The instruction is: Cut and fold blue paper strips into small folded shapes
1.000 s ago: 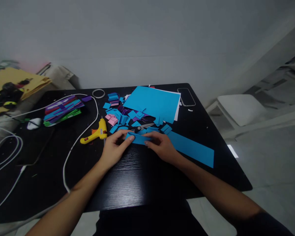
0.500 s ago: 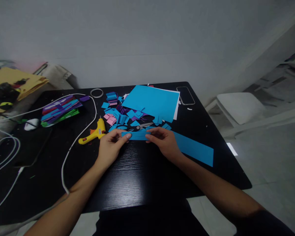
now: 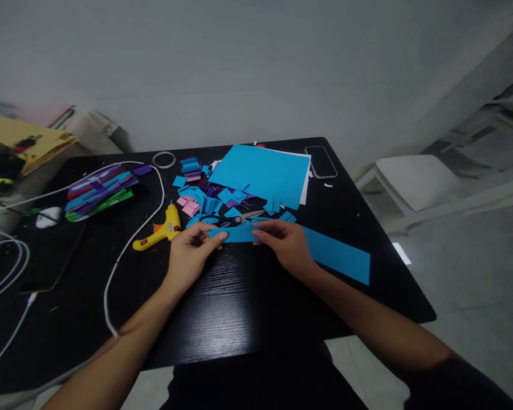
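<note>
Between my two hands is a short blue paper strip (image 3: 238, 233), held level just above the black table. My left hand (image 3: 193, 245) pinches its left end, thumb on the near face. At the right end, my right hand (image 3: 284, 245) grips it between thumb and fingers. A longer blue paper strip (image 3: 340, 253) lies on the table, partly behind my right hand and wrist. Just beyond the held strip are scissors (image 3: 248, 217) among cut blue pieces (image 3: 209, 204). A yellow glue gun (image 3: 167, 229) rests left of my left hand.
Blue sheets (image 3: 260, 173) lie at the back over white paper, with a phone (image 3: 321, 162) to their right. Pink pieces (image 3: 188, 205), a tape ring (image 3: 164, 160) and a bundle of coloured paper (image 3: 100, 191) are on the left. A white cable (image 3: 106, 290) crosses my left forearm.
The view has shifted slightly. In the earlier frame a crease or edge line showed along the held strip; now its face looks plain and smooth. Both hands keep their grip.
</note>
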{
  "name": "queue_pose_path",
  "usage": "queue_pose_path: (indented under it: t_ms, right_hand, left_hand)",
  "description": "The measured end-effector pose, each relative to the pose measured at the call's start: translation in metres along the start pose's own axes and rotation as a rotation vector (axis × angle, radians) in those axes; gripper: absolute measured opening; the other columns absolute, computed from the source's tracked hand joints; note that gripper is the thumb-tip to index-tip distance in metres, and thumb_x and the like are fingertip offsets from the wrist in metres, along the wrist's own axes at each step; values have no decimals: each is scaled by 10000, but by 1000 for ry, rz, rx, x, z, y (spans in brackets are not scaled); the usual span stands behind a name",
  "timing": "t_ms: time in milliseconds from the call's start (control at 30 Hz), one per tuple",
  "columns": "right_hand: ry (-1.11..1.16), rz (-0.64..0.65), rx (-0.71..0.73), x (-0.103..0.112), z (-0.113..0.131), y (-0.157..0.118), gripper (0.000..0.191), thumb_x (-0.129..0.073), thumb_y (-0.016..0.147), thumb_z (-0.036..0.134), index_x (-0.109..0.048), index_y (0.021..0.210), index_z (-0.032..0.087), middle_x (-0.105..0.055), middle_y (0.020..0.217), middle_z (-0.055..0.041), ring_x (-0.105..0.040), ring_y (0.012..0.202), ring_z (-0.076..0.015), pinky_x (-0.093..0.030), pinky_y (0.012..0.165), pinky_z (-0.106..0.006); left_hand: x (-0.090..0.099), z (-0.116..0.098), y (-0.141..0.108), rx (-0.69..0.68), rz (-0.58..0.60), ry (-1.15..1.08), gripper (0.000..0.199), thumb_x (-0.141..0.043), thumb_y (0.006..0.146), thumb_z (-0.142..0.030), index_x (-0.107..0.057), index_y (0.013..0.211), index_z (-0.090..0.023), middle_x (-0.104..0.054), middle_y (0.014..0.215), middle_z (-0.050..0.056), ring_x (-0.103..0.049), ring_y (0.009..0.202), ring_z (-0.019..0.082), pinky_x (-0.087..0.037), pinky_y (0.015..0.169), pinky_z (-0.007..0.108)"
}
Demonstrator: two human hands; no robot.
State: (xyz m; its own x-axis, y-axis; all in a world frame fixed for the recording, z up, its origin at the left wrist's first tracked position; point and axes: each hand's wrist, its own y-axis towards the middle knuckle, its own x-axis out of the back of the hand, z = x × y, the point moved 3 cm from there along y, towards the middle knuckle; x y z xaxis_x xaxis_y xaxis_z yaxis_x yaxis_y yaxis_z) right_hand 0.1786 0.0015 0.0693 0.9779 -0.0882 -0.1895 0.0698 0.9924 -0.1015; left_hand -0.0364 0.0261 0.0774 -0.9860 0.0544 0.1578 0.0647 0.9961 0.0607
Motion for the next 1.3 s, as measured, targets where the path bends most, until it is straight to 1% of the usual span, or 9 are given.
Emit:
queue_pose_path:
  t_ms: [167,300,567,767,967,1100,1200,1300]
  right_hand:
    - [-7,-8,1,0,0,-1,213,-874,722,341,-815,895,233,-784,873,-34,-739,771,-215,-636,819,-471]
    - [-20,-7,-7,1,2,-1,208,-870,728,344,-814,893,230,-783,891,-41,-741,786,-219,-634,828,-482]
    - [-55,8,-19,1,7,-2,270,-876,706,432,-811,894,250,-794,894,-18,-737,778,-203,-647,824,-448]
    - [-52,16,-9,1,5,-2,233,-867,725,407,-815,894,256,-788,892,-17,-741,818,-217,-641,833,-461]
    - [-62,18,-12,3,3,0,253,-858,737,416,-811,910,236,-786,904,-26,-743,851,-223,-639,835,-449]
    - [-50,-7,-14,6,0,4,278,-877,703,424,-813,895,233,-784,871,-18,-734,806,-203,-649,801,-405]
    - [-43,-19,13,7,-1,7,255,-879,698,416,-812,870,240,-778,830,-10,-723,758,-189,-649,784,-393]
    - [-60,-14,20,7,-2,9,245,-872,707,423,-809,869,249,-776,828,-10,-721,761,-192,-648,789,-406]
  left_hand:
    - [0,-1,-1,16,-2,-8,256,-855,726,-400,-733,805,-189,-676,623,-6,-594,573,146,-454,589,270]
    - [-1,-4,-1,25,3,14,255,-851,731,-405,-733,793,-187,-675,615,-7,-586,564,142,-448,581,270]
    - [-1,-6,-2,29,1,41,259,-849,730,-418,-729,777,-193,-677,620,-5,-588,570,148,-456,587,279]
    - [-1,-6,-1,29,3,40,248,-848,732,-403,-728,782,-192,-683,618,-6,-593,575,147,-464,603,275]
    - [-1,-7,0,18,14,34,243,-833,748,-406,-734,785,-187,-682,603,-4,-596,557,143,-466,582,264]
    - [1,-7,2,27,8,-1,221,-819,760,-394,-755,826,-193,-695,642,-6,-638,576,152,-503,598,270]
    - [4,-9,4,21,-4,12,198,-810,767,-385,-759,789,-195,-703,637,-2,-640,576,154,-504,593,268]
    - [5,-11,4,5,-16,60,201,-797,778,-388,-757,735,-196,-704,616,4,-632,581,160,-499,599,274]
